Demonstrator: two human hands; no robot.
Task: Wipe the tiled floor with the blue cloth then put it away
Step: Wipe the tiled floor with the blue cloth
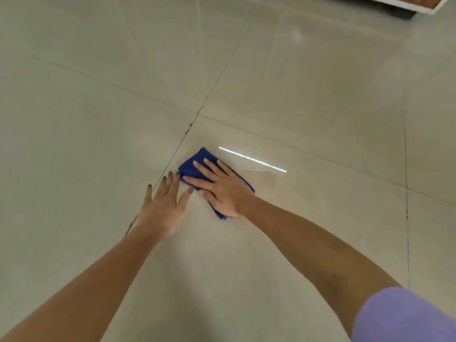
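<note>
Blue cloth, folded into a small pad, lies flat on the tiled floor just right of a dark grout line and near where 4 tiles meet. Looks like soft microfibre: light, limp, no stiffness, nothing fragile. It should slide easily on the glossy tile, so it probably needs palm pressure to stay folded and not bunch. For putting it away, a pinch at any free edge or corner would likely do, and the far corner poking past the fingertips is the easiest. Right hand is spread on top of the cloth, palm down. Its fingers are straight and splayed, pressing, not curled round anything, with the heel of the palm over the near end. Left hand is flat on bare tile just beside the cloth, across the grout line. Its fingers are also straight and apart and hold nothing. 1 fingertip sits right at the cloth's left corner, contact or not I cannot tell. Wiping looks underway, put-away not yet done. Further out: a bright strip reflection on the tile, a thin pale thread beside it, a lilac sleeve on the right arm, and a furniture edge far off.
</note>
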